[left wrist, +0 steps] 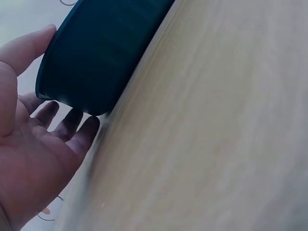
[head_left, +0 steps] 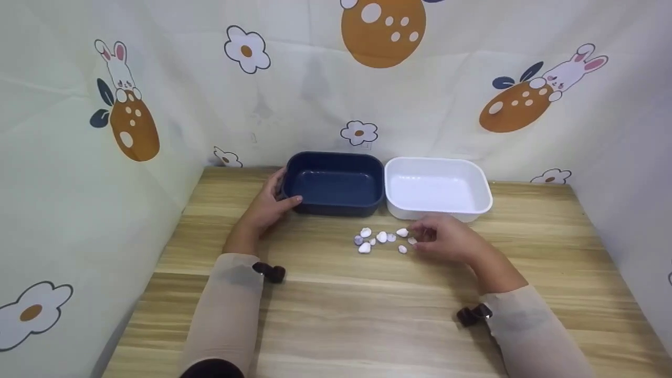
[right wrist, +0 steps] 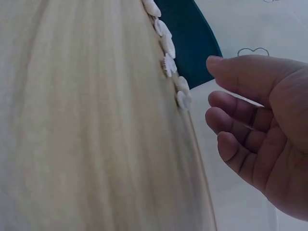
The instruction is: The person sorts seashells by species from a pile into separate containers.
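A dark blue rectangular basin (head_left: 336, 207) stands at the back of the table, its left end held by my left hand (head_left: 266, 206). The thumb (left wrist: 33, 48) lies at the rim, while the other fingers curve around the end wall. Just in front of a white basin (head_left: 438, 212), my right hand (head_left: 446, 239) hovers low with thumb and fingers apart. Beside its fingertips lie several small white shells (head_left: 381, 237), some ribbed, one greyish purple. A pale piece (head_left: 412, 241) sits close to the right fingertips. Nothing shows between the fingers in the right wrist view.
Both basins stand side by side against a patterned cloth backdrop (head_left: 310, 89), and their visible floors are bare. Cloth also rises at the left and right of the wooden table (head_left: 357, 310). A dark wrist camera (head_left: 270, 272) is strapped to each forearm.
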Tool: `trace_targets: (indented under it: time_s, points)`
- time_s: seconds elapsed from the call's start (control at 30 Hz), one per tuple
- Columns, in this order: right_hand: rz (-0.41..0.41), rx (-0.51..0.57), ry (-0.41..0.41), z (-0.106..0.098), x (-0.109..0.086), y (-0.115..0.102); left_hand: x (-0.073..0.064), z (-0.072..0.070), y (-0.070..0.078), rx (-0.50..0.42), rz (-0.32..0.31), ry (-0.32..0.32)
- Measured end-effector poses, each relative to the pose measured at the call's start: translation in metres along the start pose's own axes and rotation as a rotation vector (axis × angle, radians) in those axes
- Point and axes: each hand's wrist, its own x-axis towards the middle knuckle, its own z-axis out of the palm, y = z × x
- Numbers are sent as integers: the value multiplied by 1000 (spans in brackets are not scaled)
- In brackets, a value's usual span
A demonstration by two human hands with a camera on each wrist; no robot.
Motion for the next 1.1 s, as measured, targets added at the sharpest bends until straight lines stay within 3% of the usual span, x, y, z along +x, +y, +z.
trace_targets:
  time_s: [0.17, 0.43, 1.1]
  points:
    - [18, -38, 0, 5, 3, 5, 1, -2, -2, -46, -39, -16]
    - [33, -69, -20, 11, 5, 8, 2, 1, -1, -102, -28, -30]
    - [26, -85, -43, 11, 6, 1, 4, -1, -5, -101, -27, -29]
